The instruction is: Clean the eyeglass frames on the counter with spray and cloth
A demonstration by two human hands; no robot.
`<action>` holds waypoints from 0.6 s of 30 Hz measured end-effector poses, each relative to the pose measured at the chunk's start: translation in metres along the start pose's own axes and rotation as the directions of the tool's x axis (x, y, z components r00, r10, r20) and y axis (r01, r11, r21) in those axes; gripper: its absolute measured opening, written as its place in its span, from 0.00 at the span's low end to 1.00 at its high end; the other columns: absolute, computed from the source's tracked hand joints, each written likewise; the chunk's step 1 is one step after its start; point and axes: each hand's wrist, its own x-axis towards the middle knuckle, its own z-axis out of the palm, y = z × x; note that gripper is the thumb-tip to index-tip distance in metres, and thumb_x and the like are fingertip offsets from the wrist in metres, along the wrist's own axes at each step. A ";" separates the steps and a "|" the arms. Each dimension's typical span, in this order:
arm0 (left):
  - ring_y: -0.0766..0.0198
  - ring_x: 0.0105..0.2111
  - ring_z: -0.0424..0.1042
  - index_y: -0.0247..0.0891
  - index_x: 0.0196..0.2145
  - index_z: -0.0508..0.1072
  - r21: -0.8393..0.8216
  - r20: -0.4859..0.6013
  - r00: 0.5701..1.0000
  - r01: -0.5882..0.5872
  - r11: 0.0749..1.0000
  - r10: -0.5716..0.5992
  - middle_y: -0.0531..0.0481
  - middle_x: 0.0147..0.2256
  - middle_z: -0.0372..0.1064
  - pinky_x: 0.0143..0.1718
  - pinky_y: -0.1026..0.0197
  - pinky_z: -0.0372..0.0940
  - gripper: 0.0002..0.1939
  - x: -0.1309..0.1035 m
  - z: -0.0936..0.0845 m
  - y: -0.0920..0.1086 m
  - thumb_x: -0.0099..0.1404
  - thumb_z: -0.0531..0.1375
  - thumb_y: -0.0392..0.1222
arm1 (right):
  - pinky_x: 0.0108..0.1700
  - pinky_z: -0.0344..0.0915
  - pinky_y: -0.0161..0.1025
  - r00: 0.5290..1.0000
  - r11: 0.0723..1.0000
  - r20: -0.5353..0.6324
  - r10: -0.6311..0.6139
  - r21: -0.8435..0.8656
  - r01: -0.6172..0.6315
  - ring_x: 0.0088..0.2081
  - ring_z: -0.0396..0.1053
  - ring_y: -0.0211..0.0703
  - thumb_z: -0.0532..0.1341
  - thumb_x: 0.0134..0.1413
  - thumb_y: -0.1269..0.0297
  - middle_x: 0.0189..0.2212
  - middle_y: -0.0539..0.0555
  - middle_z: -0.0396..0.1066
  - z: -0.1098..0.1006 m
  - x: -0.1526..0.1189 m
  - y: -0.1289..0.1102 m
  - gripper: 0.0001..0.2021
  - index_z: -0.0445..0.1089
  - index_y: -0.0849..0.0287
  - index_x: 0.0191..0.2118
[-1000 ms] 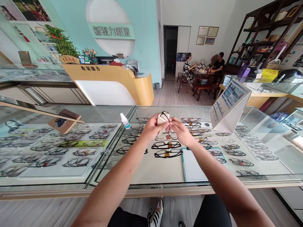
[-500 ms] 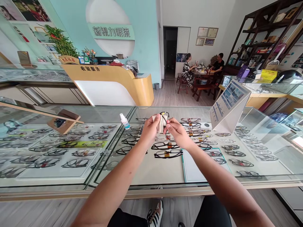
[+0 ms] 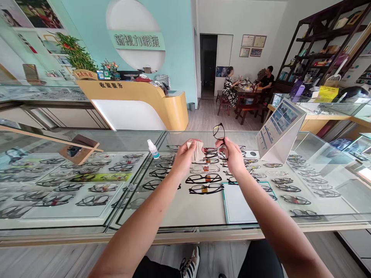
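My left hand (image 3: 185, 154) is closed on a cream cloth (image 3: 197, 150) over the middle of the glass counter. To its right, my right hand (image 3: 233, 154) pinches a pair of dark-framed glasses (image 3: 219, 132), held on end with one lens above the other. The cloth and the glasses are apart. A small white spray bottle (image 3: 153, 150) with a blue label stands on the glass left of my left hand. Rows of glasses (image 3: 203, 178) lie in the case beneath my hands.
A white triangular display stand (image 3: 279, 131) stands on the counter at the right. Toward the left is a wooden holder (image 3: 79, 150). A white board with a teal edge (image 3: 239, 204) lies below my right forearm. Two people sit at a table (image 3: 249, 89) in the back.
My right hand has moved right and pulled the glasses away from the cloth, turning them on end. My left hand stays nearly in place with the cloth.
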 end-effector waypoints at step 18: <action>0.67 0.25 0.53 0.42 0.25 0.62 0.566 0.119 0.906 -0.398 0.722 0.406 0.59 0.22 0.53 0.29 0.61 0.52 0.21 -0.005 -0.012 0.003 0.66 0.68 0.51 | 0.53 0.66 0.46 0.963 0.978 0.270 0.001 -0.199 0.055 0.41 0.71 0.49 0.55 0.72 0.52 0.32 0.54 0.77 -0.013 0.004 -0.027 0.22 0.77 0.54 0.29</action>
